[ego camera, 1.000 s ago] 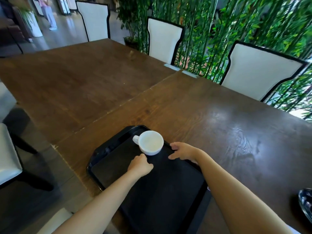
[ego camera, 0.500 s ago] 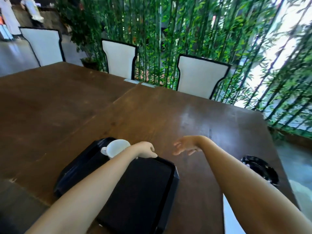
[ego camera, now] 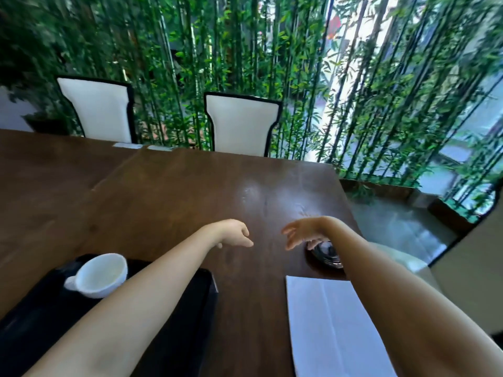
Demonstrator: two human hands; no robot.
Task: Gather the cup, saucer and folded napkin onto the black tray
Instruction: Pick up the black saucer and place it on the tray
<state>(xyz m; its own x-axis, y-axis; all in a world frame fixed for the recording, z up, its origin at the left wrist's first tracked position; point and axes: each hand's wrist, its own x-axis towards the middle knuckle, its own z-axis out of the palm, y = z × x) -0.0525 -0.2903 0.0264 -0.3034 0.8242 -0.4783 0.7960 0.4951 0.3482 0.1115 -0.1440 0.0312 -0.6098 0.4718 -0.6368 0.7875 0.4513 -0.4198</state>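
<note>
The white cup (ego camera: pixel 102 274) now stands alone at the far end of the black tray (ego camera: pixel 187 308), at about 8 o'clock in the view. A second ago both hands were at the cup on the tray; since then they have let go and swung toward 3 o'clock. So the cup's part of the task looks done, and two items remain.

The left hand (ego camera: pixel 234 234) hangs above the bare worktop (ego camera: pixel 168 202) near the centre, fingers loosely curled, holding nothing. The right hand (ego camera: pixel 302 232) is spread open and empty, its fingertips just over the dark glossy saucer (ego camera: pixel 325 254) at 3 o'clock, close to the worktop's right edge. Whether it already touches the saucer cannot be told.

The folded napkin (ego camera: pixel 332 327), white with a visible crease, lies flat at 5 o'clock, between tray and saucer and apart from the tray.

My guess is the saucer comes next.

No brand, label or writing is readable anywhere.
</note>
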